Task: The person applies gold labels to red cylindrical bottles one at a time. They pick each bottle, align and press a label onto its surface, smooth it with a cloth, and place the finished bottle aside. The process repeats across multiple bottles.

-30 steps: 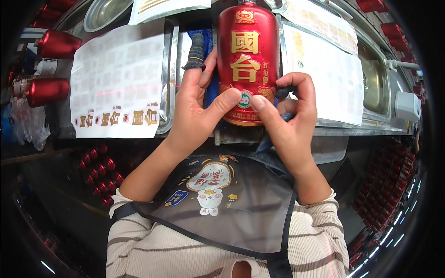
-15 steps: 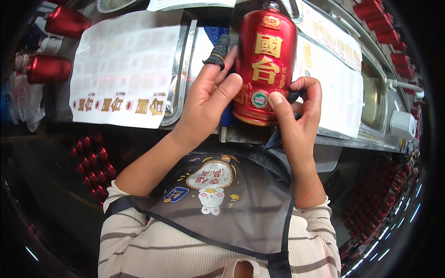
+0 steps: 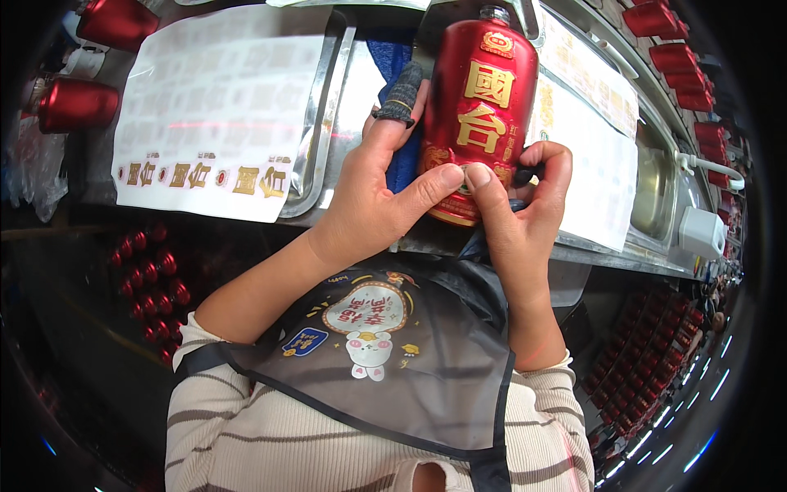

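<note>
A glossy red bottle with gold raised lettering and a bare threaded neck stands tilted between my hands over the metal counter. My left hand steadies its left side, thumb pressed on the lower front; a dark knitted finger sleeve covers one fingertip. From the right, my right hand grips the bottle's lower edge, fingers curled behind and thumb in front. Both thumb tips meet over a small round emblem low on the bottle, mostly hiding it. A blue cloth shows behind my left fingers.
A white sheet of gold transfers lies on a metal tray to the left; further transfer sheets lie right. Red bottles lie at far left, others along the right. A white tap-like fitting adjoins a metal basin.
My left thumb has come right and down onto the bottle's lower front, beside my right thumb. The round emblem is now covered. The bottle sits slightly further right in view.
</note>
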A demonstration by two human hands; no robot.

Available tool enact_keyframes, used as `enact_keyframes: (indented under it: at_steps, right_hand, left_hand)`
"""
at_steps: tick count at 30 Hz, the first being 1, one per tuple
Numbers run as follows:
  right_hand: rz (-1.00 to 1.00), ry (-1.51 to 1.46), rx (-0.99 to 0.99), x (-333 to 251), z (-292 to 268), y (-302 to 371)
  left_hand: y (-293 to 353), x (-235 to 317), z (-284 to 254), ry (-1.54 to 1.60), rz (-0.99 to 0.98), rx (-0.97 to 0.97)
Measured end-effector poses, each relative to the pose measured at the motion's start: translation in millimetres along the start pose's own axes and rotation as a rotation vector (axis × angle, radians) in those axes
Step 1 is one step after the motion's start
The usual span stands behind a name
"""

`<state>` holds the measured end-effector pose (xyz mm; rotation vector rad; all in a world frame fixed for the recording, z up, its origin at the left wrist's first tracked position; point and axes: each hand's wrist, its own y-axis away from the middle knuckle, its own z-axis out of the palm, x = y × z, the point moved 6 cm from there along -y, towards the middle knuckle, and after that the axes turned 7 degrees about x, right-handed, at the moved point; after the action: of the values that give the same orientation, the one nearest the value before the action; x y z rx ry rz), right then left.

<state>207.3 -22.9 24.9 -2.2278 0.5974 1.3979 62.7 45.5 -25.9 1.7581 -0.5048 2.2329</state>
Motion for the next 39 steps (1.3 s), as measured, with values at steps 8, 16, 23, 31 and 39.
enact_keyframes:
  at_steps: [8, 16, 23, 31, 39]
  right_hand:
    - [0.029, -0.07, -0.04, 0.8, -5.6, 0.6]
    - [-0.06, -0.026, -0.027, 3.6, -4.0, 1.4]
    - [-0.069, -0.025, -0.005, 0.7, -2.2, 2.3]
    - [-0.08, 0.116, -0.024, -5.4, -2.3, -0.3]
    - [-0.038, 0.078, 0.011, -1.7, 0.6, -1.3]
  left_hand:
    - [-1.2, 3.5, 3.3, 0.079, -0.037, -0.018]
    - [-1.7, 7.7, 8.7, 0.103, -0.095, 0.033]
    - [-1.3, 3.3, 9.7, 0.028, -0.141, 0.066]
    - [-1.6, 10.2, 5.7, 0.195, -0.149, -0.02]
    - [-0.4, 8.0, 1.8, 0.214, -0.157, -0.088]
